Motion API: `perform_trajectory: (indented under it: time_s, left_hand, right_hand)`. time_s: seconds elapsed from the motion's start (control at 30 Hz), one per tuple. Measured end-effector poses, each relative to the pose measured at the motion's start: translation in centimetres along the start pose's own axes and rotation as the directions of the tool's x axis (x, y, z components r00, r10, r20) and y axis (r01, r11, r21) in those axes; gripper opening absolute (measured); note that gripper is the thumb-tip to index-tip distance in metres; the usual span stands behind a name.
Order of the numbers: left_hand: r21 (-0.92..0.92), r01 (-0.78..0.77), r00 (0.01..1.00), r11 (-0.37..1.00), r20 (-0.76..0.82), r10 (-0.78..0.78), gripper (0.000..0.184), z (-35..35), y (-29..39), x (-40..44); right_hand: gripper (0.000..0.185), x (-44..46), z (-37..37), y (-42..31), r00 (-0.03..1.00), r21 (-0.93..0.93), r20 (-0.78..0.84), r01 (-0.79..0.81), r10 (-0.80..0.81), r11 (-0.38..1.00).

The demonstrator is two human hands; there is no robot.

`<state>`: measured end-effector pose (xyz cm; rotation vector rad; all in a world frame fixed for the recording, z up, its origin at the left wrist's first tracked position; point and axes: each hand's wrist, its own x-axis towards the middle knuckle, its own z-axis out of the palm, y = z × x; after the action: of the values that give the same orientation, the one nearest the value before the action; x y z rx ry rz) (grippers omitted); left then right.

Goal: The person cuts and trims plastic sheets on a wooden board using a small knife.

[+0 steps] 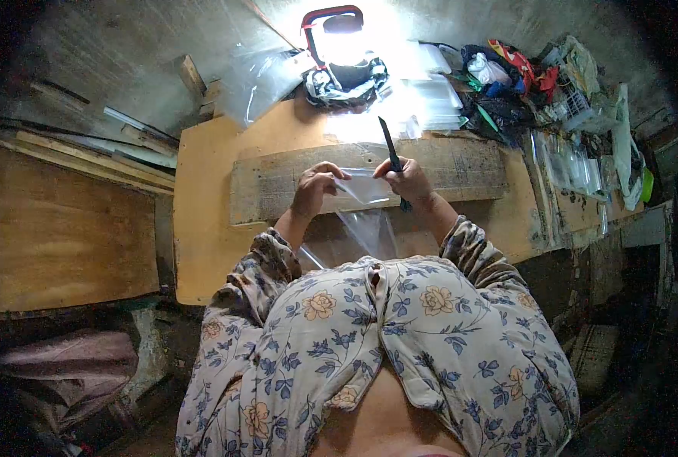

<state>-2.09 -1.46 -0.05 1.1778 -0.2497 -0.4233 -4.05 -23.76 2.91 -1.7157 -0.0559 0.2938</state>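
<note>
A transparent plastic sheet [365, 187] is stretched between my two hands, over a thick wooden plank [461, 171]. My left hand [316, 187] is closed, pinching the sheet's left side between thumb and fingers. Closed on the sheet's right side is my right hand [409, 183], which also grips a slim black knife [388, 139]. The knife points up and away from me, its handle end showing below the hand. More transparent plastic [369, 231] hangs toward my body beneath the held sheet.
A bright lamp [342, 30] glares at the back, beside stacked plastic sheets [434, 103]. Bags and cloths [499, 72] pile up at the back right, with a basket [577, 107]. The plank lies on a wooden table [205, 198]. Wooden strips [87, 164] lie at left.
</note>
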Motion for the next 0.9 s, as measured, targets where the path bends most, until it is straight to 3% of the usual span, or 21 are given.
perform_trajectory:
  time_s: [0.1, 0.17, 0.27, 0.33, 0.4, 0.47, 0.5, 0.57, 0.6, 0.67, 0.7, 0.83, 0.9]
  left_hand:
    - [-0.006, 0.001, 1.000, 1.000, -0.010, -0.001, 0.009, 0.4, 0.0, 0.1]
    - [0.529, -0.076, 0.994, 0.845, -0.026, 0.106, 0.006, 1.0, -0.1, 0.2]
    - [0.439, -0.092, 0.995, 0.894, -0.004, 0.104, 0.008, 1.1, -0.4, 0.5]
    - [0.411, -0.084, 0.996, 0.908, 0.022, 0.083, 0.008, 1.2, -0.3, 0.7]
    - [0.384, -0.077, 0.997, 0.920, 0.047, 0.064, 0.007, 1.2, -0.2, 0.9]
    - [0.412, -0.090, 0.990, 0.907, 0.133, 0.038, 0.010, 1.1, -0.2, 1.1]
    - [0.411, -0.086, 0.991, 0.908, 0.129, 0.036, 0.010, 0.9, -0.4, 1.3]
    - [0.190, -0.004, 0.989, 0.982, 0.147, -0.024, 0.025, 0.3, -1.0, 1.6]
    - [0.187, 0.000, 0.989, 0.982, 0.145, -0.027, 0.025, 0.4, -0.7, 1.3]
    - [0.091, 0.231, 0.958, 0.969, 0.155, -0.242, 0.043, 0.3, 0.3, 0.9]
    - [0.134, 0.311, 0.920, 0.941, 0.205, -0.334, 0.052, 0.2, 0.9, 0.7]
    - [0.119, 0.393, 0.895, 0.912, 0.179, -0.409, 0.053, 0.1, -0.3, 0.6]
    - [0.141, 0.388, 0.900, 0.911, 0.158, -0.407, 0.046, 0.4, -0.8, 0.5]
  right_hand:
    - [0.023, -0.2, -0.5, -0.5, 0.995, 0.029, 0.054, 0.085, -0.086, 0.996]
    - [0.028, 0.3, -1.1, -0.7, 0.995, 0.024, 0.075, 0.064, -0.065, 0.998]
    - [0.035, 1.9, -1.0, -1.0, 0.991, -0.047, 0.093, 0.100, -0.095, 0.994]
    - [0.029, 2.3, 0.2, -2.2, 0.989, -0.451, 0.145, 0.092, -0.028, 0.888]
    - [0.025, 2.8, 0.9, -2.2, 0.981, -0.463, 0.184, 0.143, -0.063, 0.875]
    - [0.022, 3.1, 1.3, -2.9, 0.971, -0.592, 0.237, 0.131, 0.016, 0.795]
    - [0.022, 3.4, 1.3, -2.4, 0.971, -0.591, 0.240, 0.131, 0.019, 0.796]
    - [0.018, 4.0, 1.1, -0.9, 0.985, -0.470, 0.171, 0.064, 0.020, 0.880]
    - [0.018, 3.7, 1.0, -1.1, 0.985, -0.470, 0.172, 0.060, 0.025, 0.881]
    - [0.015, 3.1, 0.3, -1.7, 0.992, -0.314, 0.117, -0.011, 0.050, 0.949]
    - [0.015, 3.3, 0.1, -1.2, 0.993, -0.251, 0.120, 0.024, 0.007, 0.968]
    - [0.016, 2.8, -0.9, -1.6, 0.997, -0.326, 0.058, -0.028, 0.049, 0.945]
    - [0.016, 2.2, -0.9, -2.7, 0.995, -0.474, 0.020, -0.077, 0.098, 0.877]
